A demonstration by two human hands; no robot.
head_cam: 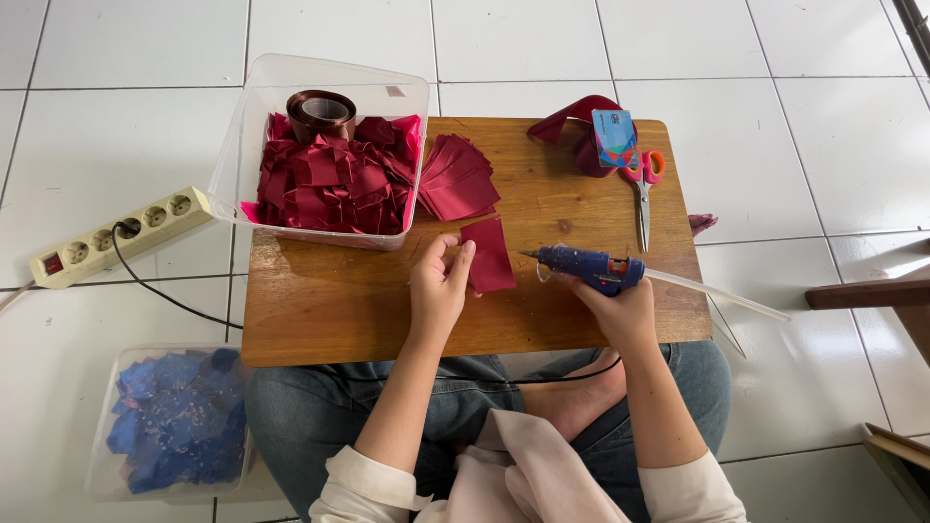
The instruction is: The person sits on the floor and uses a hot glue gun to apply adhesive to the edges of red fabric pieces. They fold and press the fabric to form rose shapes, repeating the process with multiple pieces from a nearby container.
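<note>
Head view: small wooden table [368,300] on white tiled floor [794,126], power strip [116,235] alongside

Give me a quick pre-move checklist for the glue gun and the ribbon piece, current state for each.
1. Left hand pinches the dark red ribbon piece at its left edge: ok.
2. Right hand has a grip on the blue glue gun, nozzle pointing left toward the piece: ok.
3. Nozzle touching the ribbon piece: not ok, a small gap shows.
4. Glue stick loaded, sticking out the back of the gun: ok.
5. Glue gun hot: cannot tell.
6. Scissors lie apart from both hands on the wooden table: ok.
</note>
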